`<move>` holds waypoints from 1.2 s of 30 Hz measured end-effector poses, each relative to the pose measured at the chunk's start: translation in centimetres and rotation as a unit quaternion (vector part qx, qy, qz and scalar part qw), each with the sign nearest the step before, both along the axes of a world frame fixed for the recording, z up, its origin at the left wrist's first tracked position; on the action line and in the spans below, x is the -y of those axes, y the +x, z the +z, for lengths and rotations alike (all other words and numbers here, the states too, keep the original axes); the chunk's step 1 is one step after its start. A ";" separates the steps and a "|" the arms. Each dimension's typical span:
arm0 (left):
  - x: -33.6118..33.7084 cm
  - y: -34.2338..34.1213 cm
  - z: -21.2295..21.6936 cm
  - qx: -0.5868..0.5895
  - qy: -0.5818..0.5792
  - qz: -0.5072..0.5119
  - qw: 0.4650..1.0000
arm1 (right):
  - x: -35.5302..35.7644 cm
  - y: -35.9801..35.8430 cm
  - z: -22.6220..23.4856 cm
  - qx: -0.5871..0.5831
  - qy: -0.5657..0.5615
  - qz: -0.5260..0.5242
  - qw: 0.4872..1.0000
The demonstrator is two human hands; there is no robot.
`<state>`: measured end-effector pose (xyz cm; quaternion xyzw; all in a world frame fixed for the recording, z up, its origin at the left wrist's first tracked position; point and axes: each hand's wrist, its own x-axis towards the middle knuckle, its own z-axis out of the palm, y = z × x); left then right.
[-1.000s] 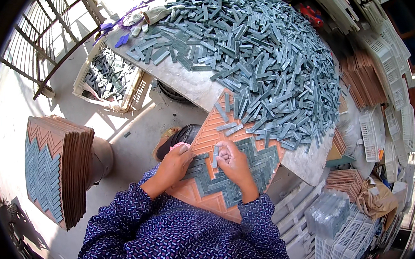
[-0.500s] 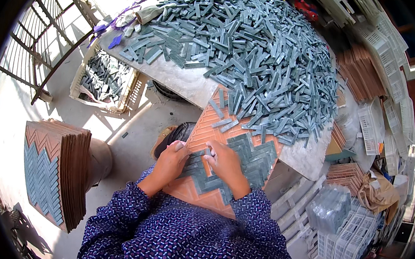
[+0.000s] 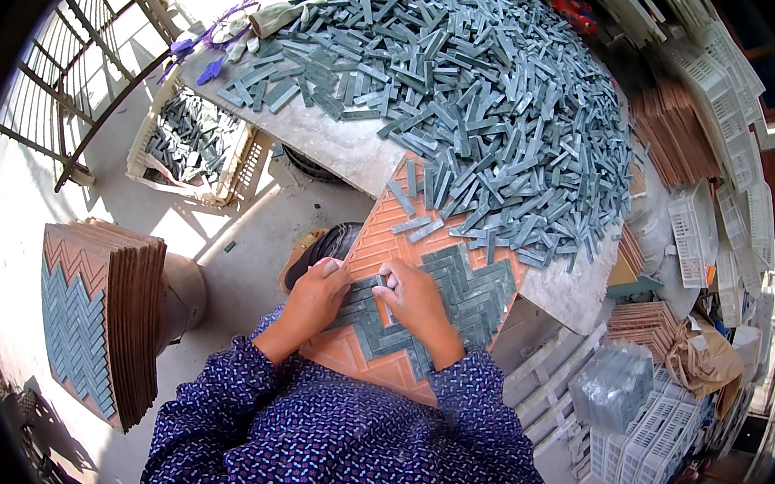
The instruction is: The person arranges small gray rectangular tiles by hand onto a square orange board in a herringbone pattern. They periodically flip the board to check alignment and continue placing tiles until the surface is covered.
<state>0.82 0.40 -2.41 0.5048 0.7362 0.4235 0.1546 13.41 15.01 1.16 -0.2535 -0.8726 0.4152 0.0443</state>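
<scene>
over the orange tray [image 3: 387, 242], my right fingers [image 3: 396, 271] pinch a tile [image 3: 382, 281], apparently fitting it; careful aligning seems next. my left fingers' [image 3: 335, 279] hold i can't tell.

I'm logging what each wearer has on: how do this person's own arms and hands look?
Loose, long sleeves in dark navy, covered in a small white and reddish print, stop short of the wrists. The left hand and right hand wear no gloves.
</scene>
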 end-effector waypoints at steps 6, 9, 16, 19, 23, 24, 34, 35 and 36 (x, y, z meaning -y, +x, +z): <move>0.0 -0.1 0.2 -0.006 -0.007 -0.001 1.000 | 0.4 -0.5 0.0 -0.017 -0.003 0.007 1.000; -0.1 -0.1 0.1 -0.006 0.001 -0.002 1.000 | 0.2 -0.6 0.3 -0.016 -0.040 -0.010 0.999; -0.1 0.0 0.2 -0.006 -0.009 0.001 1.000 | 0.0 0.0 -0.6 -0.023 -0.038 0.011 0.999; -0.1 0.0 0.2 -0.009 -0.011 0.003 1.000 | -0.1 0.4 -0.9 -0.052 0.023 0.053 0.997; -0.2 0.0 0.4 -0.009 -0.012 -0.003 1.000 | -0.1 0.8 -1.1 -0.072 0.081 0.087 0.990; -0.2 0.0 0.5 -0.007 -0.021 -0.006 1.000 | 0.0 0.9 -1.0 -0.070 0.061 0.073 0.993; -0.8 0.0 1.8 0.001 -0.029 0.007 1.000 | 3.4 3.7 -0.9 -0.032 0.085 -0.036 0.995; -1.1 0.0 2.0 -0.006 -0.031 0.009 0.999 | 3.7 3.6 -0.9 -0.025 0.104 -0.048 0.993; -1.5 -0.1 2.1 -0.011 -0.030 0.002 0.999 | 3.9 3.5 -1.1 -0.027 0.114 -0.050 0.992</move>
